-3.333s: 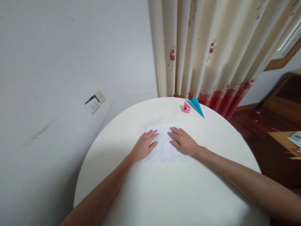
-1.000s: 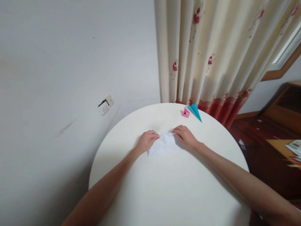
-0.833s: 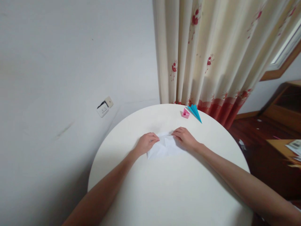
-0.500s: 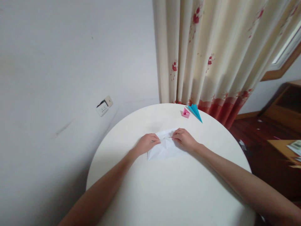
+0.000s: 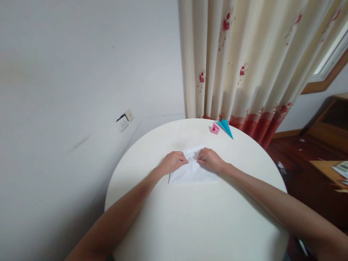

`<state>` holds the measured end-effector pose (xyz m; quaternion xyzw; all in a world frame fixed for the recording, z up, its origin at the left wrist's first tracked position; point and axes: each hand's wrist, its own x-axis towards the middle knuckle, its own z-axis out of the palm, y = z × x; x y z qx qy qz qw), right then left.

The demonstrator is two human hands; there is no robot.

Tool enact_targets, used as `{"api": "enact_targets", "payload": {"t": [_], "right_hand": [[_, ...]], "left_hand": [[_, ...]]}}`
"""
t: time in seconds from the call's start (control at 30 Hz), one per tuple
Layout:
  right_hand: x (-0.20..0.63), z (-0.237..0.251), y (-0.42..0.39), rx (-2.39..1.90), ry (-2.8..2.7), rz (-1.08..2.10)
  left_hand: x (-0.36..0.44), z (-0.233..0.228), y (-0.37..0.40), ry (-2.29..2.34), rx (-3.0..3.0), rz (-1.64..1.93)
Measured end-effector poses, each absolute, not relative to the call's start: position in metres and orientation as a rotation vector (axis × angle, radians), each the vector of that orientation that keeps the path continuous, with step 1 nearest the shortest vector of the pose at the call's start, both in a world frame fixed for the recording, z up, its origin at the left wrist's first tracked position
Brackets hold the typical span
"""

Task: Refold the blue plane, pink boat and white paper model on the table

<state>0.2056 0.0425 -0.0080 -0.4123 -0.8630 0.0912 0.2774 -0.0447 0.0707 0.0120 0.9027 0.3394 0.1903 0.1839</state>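
A sheet of white paper [image 5: 193,174] with creases lies on the round white table [image 5: 195,221]. My left hand [image 5: 173,162] pinches the paper near its middle from the left side. Across a small gap, my right hand [image 5: 210,160] pinches it from the right, fingertips pressed together. Between the two hands the paper is slightly raised and puckered. Part of its right side is hidden under my right hand and wrist.
Near the table's far edge are a small pink folded paper piece [image 5: 214,128] and a blue paper plane [image 5: 226,128]. Behind them hangs a flowered curtain [image 5: 217,72]. A wall socket [image 5: 123,123] is at the left, and a wooden surface with papers [image 5: 341,170] stands at the right.
My hands have come slightly closer together on the paper, the left shifting a little right. The view has turned slightly; the pink and blue paper pieces stay in place.
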Motion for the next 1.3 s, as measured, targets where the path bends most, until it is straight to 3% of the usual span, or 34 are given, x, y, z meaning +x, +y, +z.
{"api": "enact_targets", "payload": {"t": [0.97, 1.3], "right_hand": [[0.215, -0.006, 0.043, -0.949, -2.196, 0.179], [0.215, -0.015, 0.047, -0.946, -2.301, 0.175]], "left_hand": [[-0.035, 0.022, 0.059, 0.865, 2.284, 0.922], [-0.039, 0.011, 0.065, 0.911, 2.386, 0.735]]}}
